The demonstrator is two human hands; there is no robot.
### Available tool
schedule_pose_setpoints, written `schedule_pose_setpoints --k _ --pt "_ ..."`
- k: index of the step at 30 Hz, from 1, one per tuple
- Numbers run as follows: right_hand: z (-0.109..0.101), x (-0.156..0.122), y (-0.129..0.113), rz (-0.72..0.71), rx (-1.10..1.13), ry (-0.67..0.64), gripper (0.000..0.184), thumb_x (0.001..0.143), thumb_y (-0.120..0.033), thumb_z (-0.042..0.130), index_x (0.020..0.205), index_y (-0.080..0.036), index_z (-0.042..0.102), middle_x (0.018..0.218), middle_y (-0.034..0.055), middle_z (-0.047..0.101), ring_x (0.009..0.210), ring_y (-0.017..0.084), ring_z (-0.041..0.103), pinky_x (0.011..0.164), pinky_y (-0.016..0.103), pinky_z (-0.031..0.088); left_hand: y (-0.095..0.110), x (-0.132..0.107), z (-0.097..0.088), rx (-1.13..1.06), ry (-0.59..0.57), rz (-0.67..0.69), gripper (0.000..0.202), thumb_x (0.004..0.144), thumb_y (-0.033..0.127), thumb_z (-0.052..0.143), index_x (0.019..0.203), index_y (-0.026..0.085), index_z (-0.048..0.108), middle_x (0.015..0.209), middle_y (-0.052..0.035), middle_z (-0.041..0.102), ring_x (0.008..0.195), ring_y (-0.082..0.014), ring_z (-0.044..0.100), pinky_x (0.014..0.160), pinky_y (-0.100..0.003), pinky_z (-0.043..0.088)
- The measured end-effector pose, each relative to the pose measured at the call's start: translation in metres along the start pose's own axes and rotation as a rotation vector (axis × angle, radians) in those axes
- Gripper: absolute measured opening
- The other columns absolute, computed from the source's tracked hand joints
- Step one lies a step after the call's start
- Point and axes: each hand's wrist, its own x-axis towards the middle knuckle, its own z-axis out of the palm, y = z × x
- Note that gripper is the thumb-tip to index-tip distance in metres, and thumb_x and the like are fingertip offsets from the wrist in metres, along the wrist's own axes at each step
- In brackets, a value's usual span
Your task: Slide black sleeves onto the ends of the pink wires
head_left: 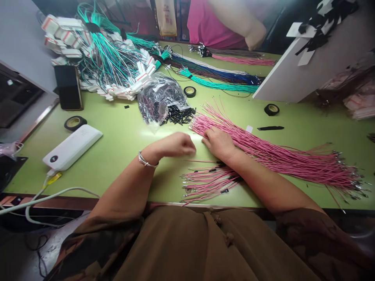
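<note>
A long bundle of pink wires (281, 156) with metal ends lies slantwise across the right half of the table. My right hand (219, 142) rests at the near edge of its left end, fingers bent and closed on pink wire. To the left, just above the tabletop, is my left hand (178, 144), slightly blurred, its fingers curled together; whatever they may hold is hidden. Below my right forearm lies a smaller group of pink wires (205, 181), some with black pieces on them. Small black sleeve-like parts (180, 115) spill from a clear plastic bag (161, 95) beyond my hands.
Black tape rolls (190, 92) lie about, and a dark blade (270, 128) is on the right. A white power bank (73, 148) and a phone (68, 88) sit left. Teal wires with white connectors (108, 58) pile behind. Across the table, a person's arm (240, 19) shows.
</note>
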Motion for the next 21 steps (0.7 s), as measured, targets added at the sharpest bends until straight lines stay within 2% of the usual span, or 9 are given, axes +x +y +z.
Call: schedule_pose_setpoints --k 2,3,4,6,8,13,17,19,21 --pt "0.005 -0.001 -0.005 0.015 -0.064 -0.012 0.025 0.095 -0.033 0.051 0.105 -0.016 0.065 0.111 0.0126 0.065 0.094 0.024 0.061 0.066 0.032 0.038 -0.019 0.006 -0.006 0.099 0.383 -0.18 0.022 0.085 0.016 0.055 0.091 0.016 0.076 0.087 -0.0065 0.069 0.08 -0.0185 0.06 0.077 -0.03 0.043" --pt "0.006 -0.002 -0.006 0.009 -0.086 -0.015 0.024 0.096 -0.031 0.048 0.106 -0.016 0.064 0.111 0.0127 0.065 0.094 0.024 0.061 0.066 0.032 0.038 -0.028 0.01 -0.007 0.167 0.53 -0.243 0.026 0.086 0.013 0.052 0.096 0.016 0.075 0.093 -0.0085 0.068 0.087 -0.0206 0.06 0.082 -0.032 0.044" --pt "0.006 -0.003 -0.006 -0.002 -0.101 -0.015 0.024 0.097 -0.03 0.046 0.106 -0.016 0.064 0.111 0.0126 0.065 0.095 0.024 0.061 0.066 0.032 0.038 -0.036 0.014 -0.007 0.225 0.607 -0.288 0.027 0.086 0.012 0.051 0.099 0.015 0.075 0.096 -0.0103 0.066 0.093 -0.0227 0.059 0.086 -0.033 0.043" --pt "0.006 -0.004 -0.005 -0.035 -0.109 -0.007 0.024 0.098 -0.029 0.043 0.106 -0.016 0.063 0.111 0.0118 0.065 0.095 0.024 0.061 0.066 0.032 0.038 -0.047 0.021 -0.005 0.311 0.623 -0.334 0.026 0.086 0.012 0.052 0.102 0.015 0.073 0.097 -0.0124 0.063 0.099 -0.026 0.057 0.089 -0.036 0.043" --pt "0.006 -0.005 -0.004 -0.079 -0.09 -0.006 0.023 0.098 -0.029 0.044 0.105 -0.017 0.063 0.11 0.0103 0.066 0.097 0.023 0.061 0.067 0.033 0.039 -0.052 0.025 -0.001 0.357 0.579 -0.361 0.022 0.086 0.014 0.054 0.099 0.015 0.071 0.095 -0.0128 0.061 0.099 -0.0274 0.056 0.089 -0.037 0.044" --pt "0.01 -0.005 -0.002 -0.117 -0.063 -0.016 0.024 0.097 -0.03 0.045 0.101 -0.017 0.064 0.108 0.0104 0.067 0.101 0.024 0.06 0.072 0.032 0.039 -0.052 0.025 0.004 0.453 0.55 -0.371 0.014 0.089 0.019 0.052 0.087 0.016 0.066 0.095 -0.0139 0.057 0.099 -0.0291 0.052 0.088 -0.04 0.044" --pt "0.012 -0.005 0.001 -0.098 0.01 0.019 0.024 0.097 -0.025 0.041 0.099 -0.015 0.063 0.106 0.0122 0.067 0.096 0.023 0.059 0.075 0.032 0.039 -0.05 0.023 0.007 0.537 0.541 -0.347 0.013 0.089 0.012 0.048 0.087 0.014 0.061 0.097 -0.0147 0.057 0.097 -0.0277 0.051 0.088 -0.041 0.044" --pt "0.013 -0.005 0.003 -0.085 0.099 0.041 0.022 0.097 -0.025 0.042 0.097 -0.016 0.063 0.103 0.0112 0.068 0.093 0.022 0.059 0.076 0.031 0.039 -0.048 0.021 0.008 0.523 0.552 -0.353 0.014 0.089 0.009 0.047 0.088 0.014 0.06 0.095 -0.0142 0.058 0.095 -0.0263 0.052 0.088 -0.04 0.044" --pt "0.013 -0.006 0.005 -0.059 0.187 0.057 0.021 0.096 -0.025 0.044 0.094 -0.016 0.062 0.096 0.0099 0.069 0.087 0.021 0.059 0.075 0.03 0.039 -0.044 0.019 0.006 0.424 0.617 -0.375 0.014 0.089 0.009 0.047 0.09 0.015 0.06 0.092 -0.0123 0.061 0.089 -0.024 0.054 0.086 -0.038 0.045"
